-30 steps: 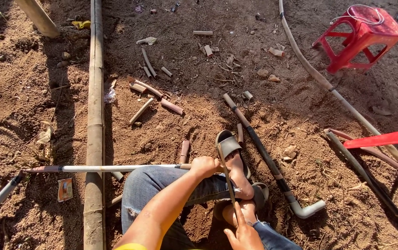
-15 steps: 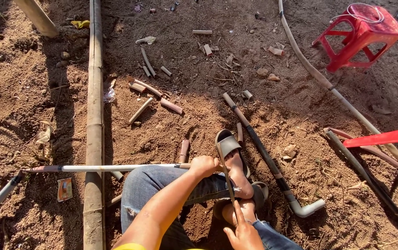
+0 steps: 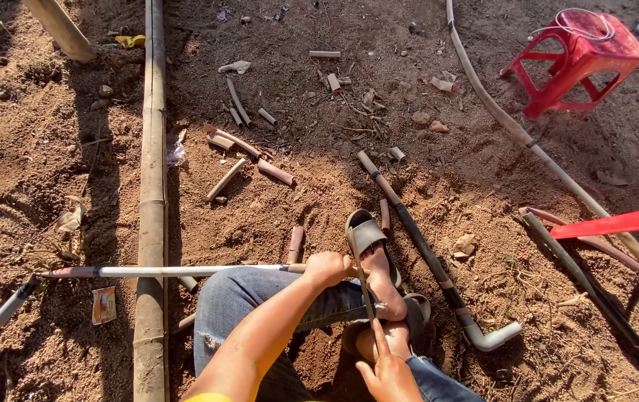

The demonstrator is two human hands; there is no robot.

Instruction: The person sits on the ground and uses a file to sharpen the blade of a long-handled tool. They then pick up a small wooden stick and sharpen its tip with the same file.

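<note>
My left hand [image 3: 326, 268] grips a long thin pale pipe [image 3: 163, 272] that runs level to the left, across my knee and over a bamboo pole. My right hand [image 3: 388, 374] holds a narrow saw blade [image 3: 363, 277], index finger laid along it, the blade reaching up beside my left hand where it meets the pipe. My feet in grey sandals [image 3: 368, 237] rest on the dirt under the blade. I sit on the ground in blue jeans [image 3: 239, 301].
A long bamboo pole [image 3: 152, 193] lies lengthwise at left. Several short cut pipe pieces [image 3: 275, 173] are scattered on the soil ahead. A dark pipe with a white elbow [image 3: 438, 272] lies right of my feet. A red plastic stool [image 3: 578, 58] stands far right, with more pipes [image 3: 595, 283] nearby.
</note>
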